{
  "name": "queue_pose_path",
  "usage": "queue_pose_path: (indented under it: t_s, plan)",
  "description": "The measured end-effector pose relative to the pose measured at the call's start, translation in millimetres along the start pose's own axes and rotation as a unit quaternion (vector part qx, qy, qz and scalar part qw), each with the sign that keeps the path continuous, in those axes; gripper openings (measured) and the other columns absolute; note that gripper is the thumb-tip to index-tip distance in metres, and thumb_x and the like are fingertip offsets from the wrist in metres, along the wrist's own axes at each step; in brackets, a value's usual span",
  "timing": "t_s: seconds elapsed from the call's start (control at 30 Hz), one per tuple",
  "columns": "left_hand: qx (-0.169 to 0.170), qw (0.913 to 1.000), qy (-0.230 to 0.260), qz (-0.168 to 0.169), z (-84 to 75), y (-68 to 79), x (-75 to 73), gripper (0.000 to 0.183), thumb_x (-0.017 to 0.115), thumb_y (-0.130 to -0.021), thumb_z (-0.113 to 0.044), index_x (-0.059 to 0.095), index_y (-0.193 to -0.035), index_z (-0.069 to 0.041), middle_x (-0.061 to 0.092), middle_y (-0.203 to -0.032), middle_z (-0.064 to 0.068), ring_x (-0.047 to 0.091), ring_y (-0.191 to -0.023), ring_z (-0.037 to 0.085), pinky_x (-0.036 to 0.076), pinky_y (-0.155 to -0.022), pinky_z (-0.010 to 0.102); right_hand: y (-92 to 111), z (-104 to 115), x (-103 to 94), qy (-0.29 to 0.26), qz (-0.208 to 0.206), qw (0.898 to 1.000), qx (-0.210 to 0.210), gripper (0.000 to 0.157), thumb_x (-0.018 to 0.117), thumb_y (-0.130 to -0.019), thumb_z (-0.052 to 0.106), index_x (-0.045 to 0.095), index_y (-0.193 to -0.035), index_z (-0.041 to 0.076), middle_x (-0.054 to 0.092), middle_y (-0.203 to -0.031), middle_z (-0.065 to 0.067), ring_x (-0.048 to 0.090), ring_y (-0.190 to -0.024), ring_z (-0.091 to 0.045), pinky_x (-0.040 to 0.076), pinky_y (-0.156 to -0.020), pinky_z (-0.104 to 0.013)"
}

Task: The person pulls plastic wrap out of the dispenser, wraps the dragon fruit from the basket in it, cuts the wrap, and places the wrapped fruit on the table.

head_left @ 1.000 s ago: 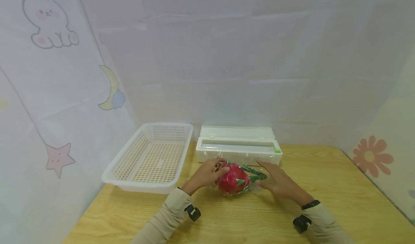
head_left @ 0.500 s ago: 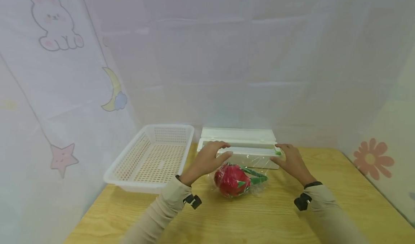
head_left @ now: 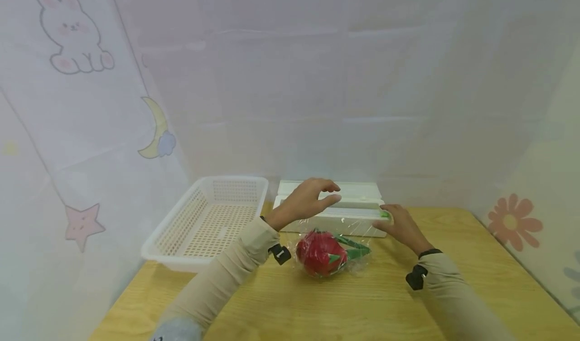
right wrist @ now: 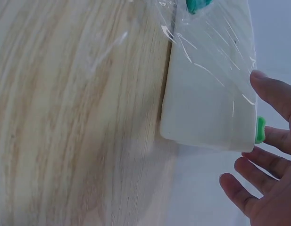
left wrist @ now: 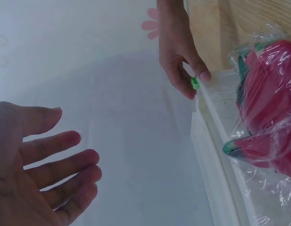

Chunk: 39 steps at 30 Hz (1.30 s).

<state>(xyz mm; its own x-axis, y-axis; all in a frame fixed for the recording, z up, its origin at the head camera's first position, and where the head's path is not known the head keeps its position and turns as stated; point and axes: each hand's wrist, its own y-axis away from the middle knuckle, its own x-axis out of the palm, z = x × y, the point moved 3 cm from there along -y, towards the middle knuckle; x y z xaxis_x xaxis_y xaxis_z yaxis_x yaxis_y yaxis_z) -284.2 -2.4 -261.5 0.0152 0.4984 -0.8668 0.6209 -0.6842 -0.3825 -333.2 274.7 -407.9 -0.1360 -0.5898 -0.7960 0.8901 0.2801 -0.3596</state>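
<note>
A red dragon fruit (head_left: 319,253) with green leaf tips lies on the table in clear cling film (right wrist: 211,70), which runs up over the front of the white cling film box (head_left: 335,225). My left hand (head_left: 308,200) hovers over the left part of this box, fingers spread and holding nothing, as the left wrist view also shows. At the box's right end is my right hand (head_left: 399,225), its thumb by the front edge and its forefinger at the green slider (right wrist: 261,130). Its other fingers are loosely spread. The box's lid (head_left: 358,190) stands raised behind.
To the left of the box stands a white plastic basket (head_left: 149,250) with perforated walls. Both rest on a wooden table (head_left: 290,305). A pale cloth backdrop (head_left: 281,79) with cartoon prints rises directly behind and along the sides.
Both hands have let go of the wrapped dragon fruit and moved up to the box. The left hand rose over it, while the right reached the green slider. The fruit stays in place.
</note>
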Motion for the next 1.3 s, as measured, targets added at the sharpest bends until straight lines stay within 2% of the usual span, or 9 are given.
queue_pose_path:
  t_s: [0.2, 0.33, 0.6, 0.8, 1.03, 1.17, 1.3]
  plan:
    - [0.011, 0.9997, -0.008, 0.018, 1.9, -21.3, 14.8, 0.032, 0.05, -0.092, -0.033, 0.059, -0.115, -0.013, 0.061, -0.111, 0.001, 0.054, -0.103, 0.013, 0.043, -0.086, 0.026, 1, -8, -0.4, -0.009, -0.007, 1.0, 0.002, 0.065, 0.067, -0.08, 0.033, 0.046, -0.125, -0.009, 0.04, -0.126, -0.031, 0.034, -0.116, -0.048, 0.031, -0.09, -0.06]
    - [0.022, 0.9991, -0.015, 0.033, 2.1, -35.7, 26.1, 0.031, 0.053, -0.091, -0.033, 0.06, -0.113, -0.013, 0.062, -0.109, 0.002, 0.055, -0.102, 0.015, 0.042, -0.085, 0.024, 0, -11, -0.1, -0.009, -0.02, 1.0, -0.013, 0.061, 0.069, -0.079, 0.03, 0.049, -0.122, -0.01, 0.043, -0.123, -0.03, 0.037, -0.114, -0.047, 0.032, -0.089, -0.06]
    - [0.035, 0.9963, -0.046, 0.064, -0.5, -59.5, 50.7, 0.029, 0.055, -0.089, -0.033, 0.062, -0.111, -0.015, 0.063, -0.108, -0.002, 0.055, -0.099, 0.009, 0.042, -0.085, 0.02, 1, -17, 3.1, -0.008, -0.051, 0.998, -0.026, 0.058, 0.071, -0.077, 0.029, 0.052, -0.12, -0.006, 0.046, -0.122, -0.026, 0.04, -0.113, -0.044, 0.034, -0.088, -0.058]
    - [0.032, 0.9932, -0.069, 0.088, -1.8, -69.2, 64.6, 0.029, 0.055, -0.089, -0.032, 0.062, -0.111, -0.014, 0.062, -0.109, -0.003, 0.056, -0.1, 0.011, 0.04, -0.088, 0.022, 0, -15, 8.4, -0.02, -0.06, 0.997, -0.032, 0.055, 0.071, -0.078, 0.028, 0.054, -0.12, -0.004, 0.046, -0.123, -0.025, 0.04, -0.112, -0.045, 0.034, -0.087, -0.059]
    - [0.025, 0.9914, -0.068, 0.109, -3.3, -78.3, 78.9, 0.029, 0.055, -0.09, -0.032, 0.062, -0.112, -0.014, 0.061, -0.113, -0.004, 0.057, -0.103, 0.012, 0.038, -0.094, 0.026, 0, -15, 11.0, -0.025, -0.064, 0.997, -0.037, 0.054, 0.072, -0.077, 0.025, 0.055, -0.119, -0.004, 0.047, -0.123, -0.026, 0.04, -0.113, -0.045, 0.035, -0.087, -0.058]
    - [0.027, 0.9886, -0.097, 0.113, -6.2, -84.4, 86.1, 0.028, 0.056, -0.089, -0.034, 0.064, -0.11, -0.018, 0.061, -0.112, -0.008, 0.057, -0.1, 0.008, 0.04, -0.09, 0.023, 1, -17, 11.2, -0.027, -0.085, 0.995, -0.046, 0.052, 0.074, -0.075, 0.022, 0.057, -0.116, -0.004, 0.049, -0.12, -0.025, 0.042, -0.111, -0.044, 0.036, -0.087, -0.057]
    - [0.023, 0.9838, -0.129, 0.122, -6.9, -91.3, 94.3, 0.027, 0.058, -0.087, -0.036, 0.065, -0.109, -0.021, 0.062, -0.11, -0.011, 0.056, -0.095, 0.006, 0.044, -0.08, 0.021, 1, -19, 12.6, -0.028, -0.105, 0.993, -0.052, 0.05, 0.075, -0.073, 0.022, 0.059, -0.114, -0.003, 0.052, -0.118, -0.023, 0.043, -0.11, -0.043, 0.036, -0.088, -0.056]
